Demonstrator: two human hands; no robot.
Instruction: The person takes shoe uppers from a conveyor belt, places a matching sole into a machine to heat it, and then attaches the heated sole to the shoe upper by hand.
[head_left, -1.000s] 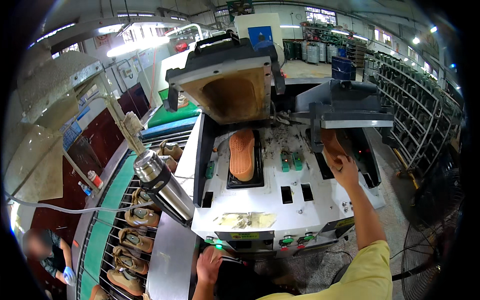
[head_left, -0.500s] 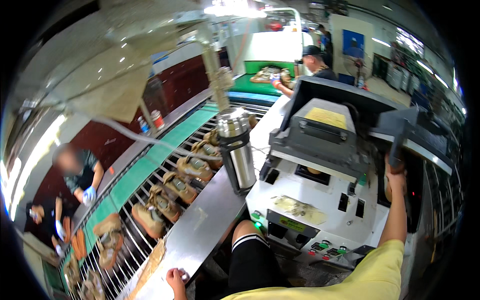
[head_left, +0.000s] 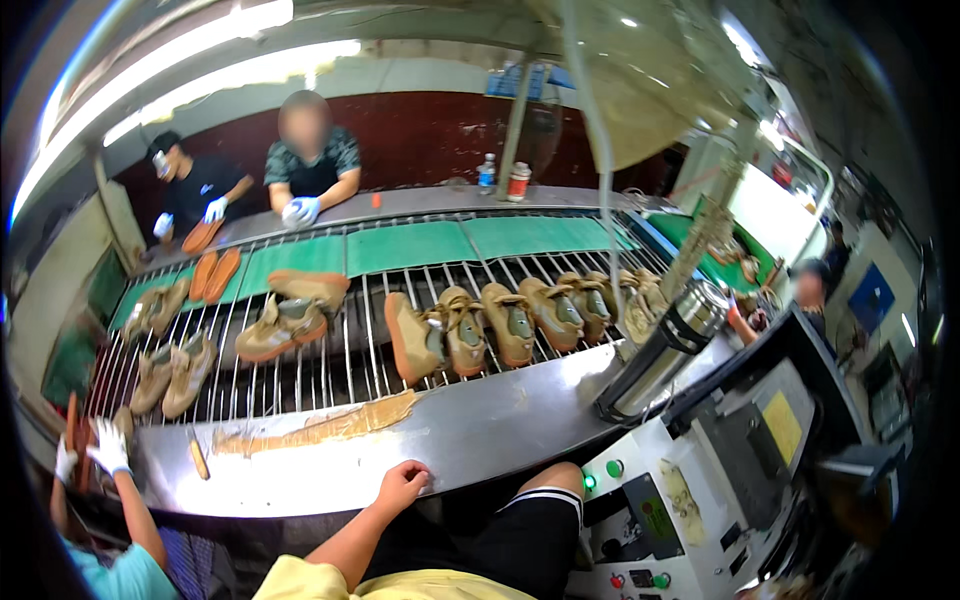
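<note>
- Our left hand (head_left: 402, 485) rests loosely curled on the front edge of the steel surface (head_left: 480, 435), grasping nothing; fingers bent, not clenched.
- Our right hand does not show in the head view, so we cannot tell its state.
- Nearest work to the hand: the row of tan shoes (head_left: 505, 322) lying on the wire-rod conveyor (head_left: 350, 365), just beyond the steel ledge and apart from the hand. They lie side by side, tipped over, soles partly showing.
- Handling, as we judge it: the shoes look light, with soft uppers and stiffer soles. Best taken around the heel or mid-sole; the laces and collar would give under a pinch. Not fragile, not slippery.
- A brownish smear (head_left: 320, 430) runs along the steel to the left of the hand.
- A metal flask (head_left: 660, 350) stands at the right end of the steel, tilted in the fisheye view, near the grey machine (head_left: 720, 470) with its green buttons.
- More shoes (head_left: 280, 325) lie farther left on the rods.
- A co-worker's white-gloved hand (head_left: 108, 447) reaches in at lower left; two more people work on the far side.
</note>
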